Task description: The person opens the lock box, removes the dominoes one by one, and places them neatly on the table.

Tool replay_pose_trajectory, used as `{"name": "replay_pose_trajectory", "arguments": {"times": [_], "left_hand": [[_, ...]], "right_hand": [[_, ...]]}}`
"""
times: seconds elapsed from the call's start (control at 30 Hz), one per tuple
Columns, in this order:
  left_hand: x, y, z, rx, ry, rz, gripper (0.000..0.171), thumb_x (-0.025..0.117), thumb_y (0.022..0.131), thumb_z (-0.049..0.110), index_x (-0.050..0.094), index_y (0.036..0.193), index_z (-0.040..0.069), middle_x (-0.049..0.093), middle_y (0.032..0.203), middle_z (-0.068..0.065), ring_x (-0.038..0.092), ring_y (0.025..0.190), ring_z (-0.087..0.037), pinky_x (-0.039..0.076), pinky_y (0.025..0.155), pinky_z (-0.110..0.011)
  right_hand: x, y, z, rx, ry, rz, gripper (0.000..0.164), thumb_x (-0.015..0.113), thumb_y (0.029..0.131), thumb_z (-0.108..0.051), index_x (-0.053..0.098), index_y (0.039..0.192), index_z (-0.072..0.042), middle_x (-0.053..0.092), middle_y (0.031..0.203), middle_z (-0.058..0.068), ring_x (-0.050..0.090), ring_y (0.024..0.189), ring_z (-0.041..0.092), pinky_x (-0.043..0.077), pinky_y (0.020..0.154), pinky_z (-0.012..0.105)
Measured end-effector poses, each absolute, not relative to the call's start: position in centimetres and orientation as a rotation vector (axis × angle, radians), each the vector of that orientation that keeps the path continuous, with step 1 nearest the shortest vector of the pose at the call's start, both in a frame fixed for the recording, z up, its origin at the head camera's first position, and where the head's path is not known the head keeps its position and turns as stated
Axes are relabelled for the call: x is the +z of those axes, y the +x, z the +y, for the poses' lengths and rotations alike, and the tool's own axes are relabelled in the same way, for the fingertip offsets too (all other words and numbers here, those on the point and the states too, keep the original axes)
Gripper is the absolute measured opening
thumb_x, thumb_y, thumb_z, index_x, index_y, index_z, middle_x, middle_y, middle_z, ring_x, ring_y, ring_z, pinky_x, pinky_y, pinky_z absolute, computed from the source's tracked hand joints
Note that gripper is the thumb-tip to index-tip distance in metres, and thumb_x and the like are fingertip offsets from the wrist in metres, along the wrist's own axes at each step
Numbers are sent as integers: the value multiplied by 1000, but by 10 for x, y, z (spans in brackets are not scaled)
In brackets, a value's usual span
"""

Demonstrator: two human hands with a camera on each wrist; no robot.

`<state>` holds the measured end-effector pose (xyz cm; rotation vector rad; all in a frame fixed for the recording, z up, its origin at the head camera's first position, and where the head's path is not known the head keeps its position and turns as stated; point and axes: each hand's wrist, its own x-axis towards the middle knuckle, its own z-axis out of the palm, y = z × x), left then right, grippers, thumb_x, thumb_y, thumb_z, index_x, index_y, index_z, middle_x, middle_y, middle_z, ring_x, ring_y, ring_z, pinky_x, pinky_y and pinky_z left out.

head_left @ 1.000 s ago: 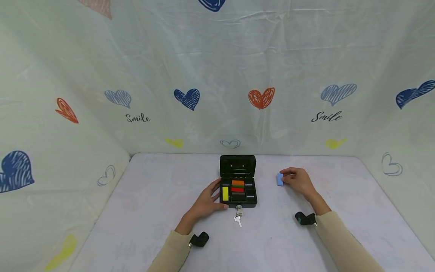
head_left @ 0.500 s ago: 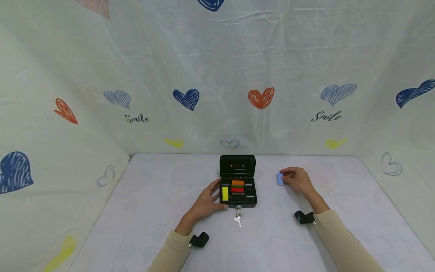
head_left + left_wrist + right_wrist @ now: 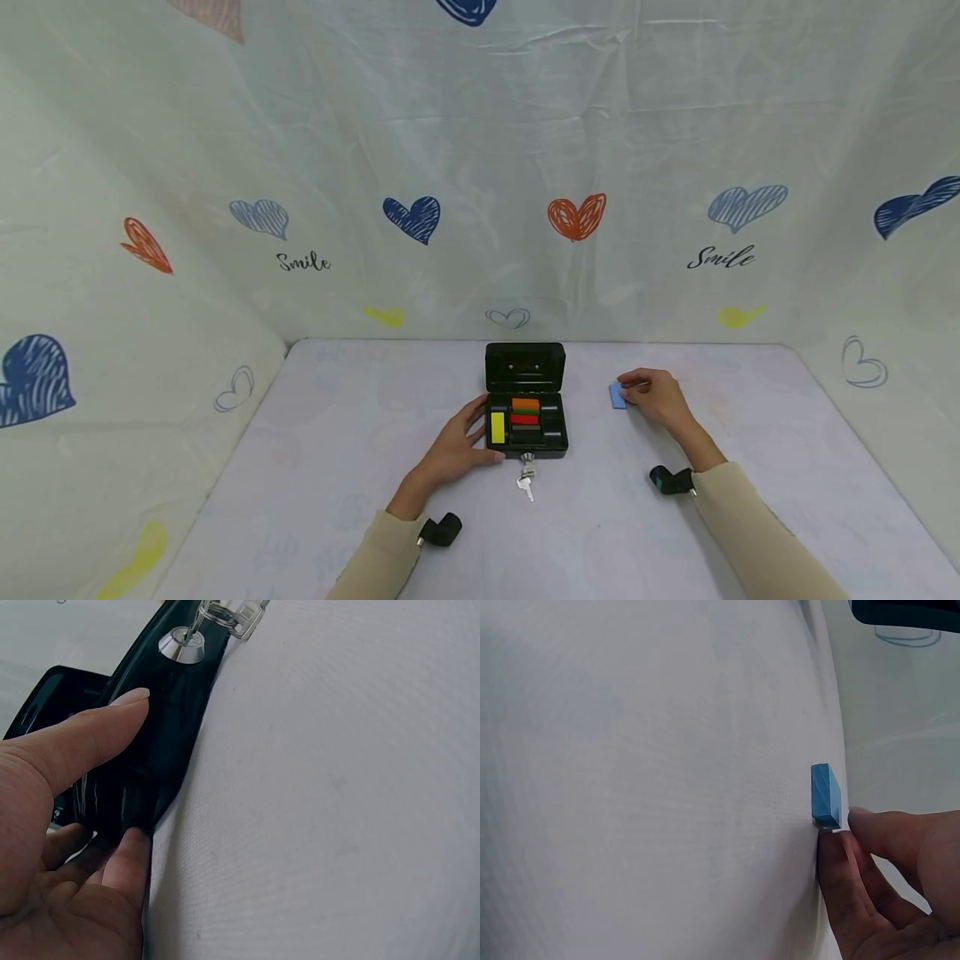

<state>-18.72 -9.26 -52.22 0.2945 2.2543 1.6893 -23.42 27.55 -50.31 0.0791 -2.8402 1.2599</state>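
A black cash box (image 3: 556,453) stands with its lid raised in the middle of the table. Inside lie a yellow block (image 3: 497,427), an orange block (image 3: 525,404), a red block (image 3: 524,419) and a thin green edge. My left hand (image 3: 450,450) holds the box's front left corner; in the left wrist view its thumb lies on the front face near the lock (image 3: 182,646), fingers along the side. To the right of the box, my right hand (image 3: 660,398) pinches the near end of a blue block (image 3: 825,795) low at the tabletop, with thumb and fingertips.
A small bunch of keys (image 3: 527,487) hangs from the box's front lock onto the white table (image 3: 592,533). Behind the table hangs a pale curtain (image 3: 480,275) printed with hearts. Black wrist cameras (image 3: 441,529) sit on both sleeves.
The blue block has tilted very slightly under my right hand. My left hand and the cash box stay where they were.
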Motion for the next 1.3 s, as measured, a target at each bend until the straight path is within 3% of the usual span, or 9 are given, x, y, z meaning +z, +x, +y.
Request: {"name": "replay_pose_trajectory", "arguments": {"times": [0.2, 0.6, 1.0, 1.3], "left_hand": [[-522, -188, -92, 1695, 303, 2251, 102, 87, 83, -2, 29, 166, 4, 32, 170, -23, 40, 152, -44, 45, 119, -50], [-521, -188, -93, 1687, 315, 2263, 100, 87, 84, 0, 29, 165, 4, 32, 169, -23, 41, 151, -45, 44, 119, -51], [-521, -189, -92, 1702, 307, 2253, 101, 87, 83, -1, 29, 165, 2, 32, 169, -24, 40, 152, -45, 45, 119, -51], [-520, -187, -93, 1717, 299, 2238, 101, 87, 83, -2, 28, 166, 3, 31, 170, -24, 40, 151, -45, 45, 119, -50]], "right_hand": [[-497, -225, 272, 1243, 40, -2817, 25, 70, 97, 1, 71, 119, 12, 72, 116, 30, 72, 104, 44, 61, 75, 31], [-487, -202, 254, 1318, 82, -2684, 21, 69, 96, 6, 74, 116, 9, 75, 114, 27, 74, 104, 42, 55, 74, 11], [-483, -185, 226, 1435, 151, -2659, 21, 74, 93, 6, 75, 114, 7, 76, 114, 21, 73, 100, 31, 58, 80, 11], [-484, -179, 212, 1514, 216, -2630, 21, 76, 92, 8, 75, 113, 8, 75, 112, 20, 74, 100, 33, 58, 81, 12]]}}
